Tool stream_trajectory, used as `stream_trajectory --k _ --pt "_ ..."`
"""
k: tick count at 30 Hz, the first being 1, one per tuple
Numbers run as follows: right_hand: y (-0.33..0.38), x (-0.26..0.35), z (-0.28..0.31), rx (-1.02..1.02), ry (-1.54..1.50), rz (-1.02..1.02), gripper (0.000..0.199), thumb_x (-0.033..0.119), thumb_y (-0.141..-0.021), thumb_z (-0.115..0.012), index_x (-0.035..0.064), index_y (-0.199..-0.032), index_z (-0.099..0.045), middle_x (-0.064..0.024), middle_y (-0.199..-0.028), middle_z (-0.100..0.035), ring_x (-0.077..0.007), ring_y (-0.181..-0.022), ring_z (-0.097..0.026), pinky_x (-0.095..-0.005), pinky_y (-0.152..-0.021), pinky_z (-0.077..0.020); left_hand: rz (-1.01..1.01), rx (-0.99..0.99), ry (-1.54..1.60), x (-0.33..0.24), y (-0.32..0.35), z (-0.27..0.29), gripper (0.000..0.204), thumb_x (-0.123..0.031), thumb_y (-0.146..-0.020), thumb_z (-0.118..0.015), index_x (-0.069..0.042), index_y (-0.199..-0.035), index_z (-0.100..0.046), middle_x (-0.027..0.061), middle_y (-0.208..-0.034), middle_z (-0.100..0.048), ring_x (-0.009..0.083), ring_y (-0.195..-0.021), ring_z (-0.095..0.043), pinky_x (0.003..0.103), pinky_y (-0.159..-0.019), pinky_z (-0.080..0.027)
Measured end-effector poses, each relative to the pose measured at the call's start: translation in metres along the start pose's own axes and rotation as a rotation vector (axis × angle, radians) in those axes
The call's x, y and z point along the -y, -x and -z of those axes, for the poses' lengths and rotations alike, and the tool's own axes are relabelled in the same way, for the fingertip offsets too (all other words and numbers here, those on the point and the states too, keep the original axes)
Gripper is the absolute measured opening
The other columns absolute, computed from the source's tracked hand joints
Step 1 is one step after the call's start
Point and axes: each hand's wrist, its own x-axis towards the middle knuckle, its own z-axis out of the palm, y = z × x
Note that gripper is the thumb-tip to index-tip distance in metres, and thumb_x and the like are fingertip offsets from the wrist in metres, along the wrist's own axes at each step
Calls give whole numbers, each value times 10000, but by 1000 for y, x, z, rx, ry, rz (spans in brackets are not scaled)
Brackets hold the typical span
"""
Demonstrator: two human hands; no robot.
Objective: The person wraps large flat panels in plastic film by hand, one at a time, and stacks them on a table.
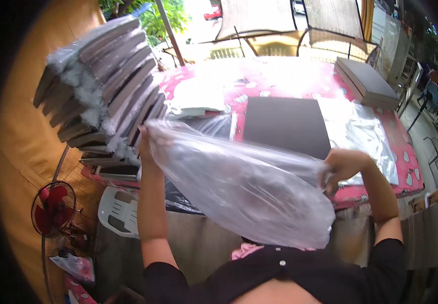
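Note:
A clear plastic bag stretches between my hands, puffed out and slack along its lower edge. My left hand grips one end beside the tall pile of wrapped boards; the film partly covers its fingers. At the other end, my right hand pinches the film with bent fingers. Beyond the bag, a flat dark grey board lies on the table, its near edge partly behind the film. To its right is a spread of clear plastic bags. Another dark board in plastic shows behind the bag on the left.
A pink patterned cloth covers the table. A tall leaning pile of plastic-wrapped boards stands at left, and a stack of dark boards at far right. A white plastic chair and a red-bladed fan stand lower left.

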Motion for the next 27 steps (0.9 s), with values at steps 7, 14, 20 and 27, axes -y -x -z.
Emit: stream_trajectory --k 7,14,20,27 --pt "-15 -28 -45 -312 -627 45 128 91 -728 -634 -1 -816 -644 -122 -869 -591 -129 -805 -569 -201 -700 -440 141 35 -612 30 -6 7 399 -249 -706 -650 -11 -1003 -532 119 -945 -558 183 -764 -566 334 -680 -476" --pt "30 -31 -79 -246 -522 -427 196 137 -754 -611 -5 -889 -594 -95 -849 -600 -121 -729 -566 -214 -650 -451 104 37 -108 67 3 -2 351 -248 -694 -647 -5 -931 -558 116 -895 -560 176 -736 -555 326 -674 -463" --pt "45 -54 -123 -689 -944 -198 235 168 -758 -590 -2 -920 -578 -47 -784 -596 -120 -618 -543 -228 -562 -441 233 271 279 86 2 -18 316 -247 -684 -644 0 -870 -581 113 -852 -561 170 -712 -546 320 -668 -452" --pt "62 -65 -159 -754 -1170 -325 268 181 -743 -614 -11 -926 -576 -36 -779 -596 -116 -610 -540 -234 -562 -442 760 674 -626 125 29 30 339 -205 -604 -692 24 -842 -620 140 -888 -579 207 -771 -555 332 -740 -437"
